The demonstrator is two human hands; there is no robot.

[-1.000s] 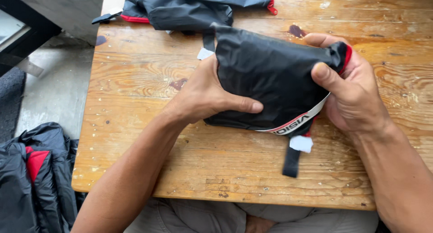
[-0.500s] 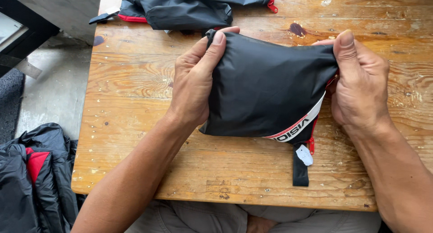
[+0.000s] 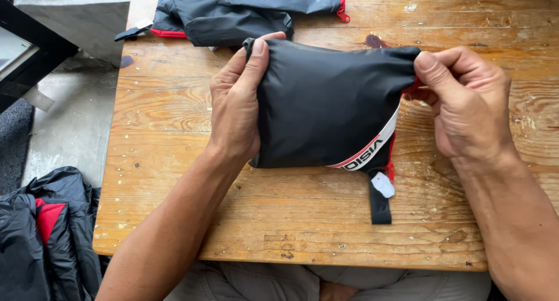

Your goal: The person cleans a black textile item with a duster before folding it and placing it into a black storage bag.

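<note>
Your left hand [image 3: 236,106] and right hand [image 3: 466,103] have their fingers clamped on opposite edges of the black pouch [image 3: 326,106]. That grip holds it taut and flat above the wooden surface [image 3: 174,120].

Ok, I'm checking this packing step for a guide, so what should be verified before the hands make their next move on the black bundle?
1. Left hand grips the black bundle's left edge: ok.
2. Right hand pinches its top right corner: ok.
3. Bundle rests on the wooden table: ok.
4. Black strap with its white tag tucked in: not ok, it hangs out below.
5. Red zipper edge closed: cannot tell, the right hand hides most of it.
6. Other black garment at the far edge lies apart from the bundle: ok.
</note>
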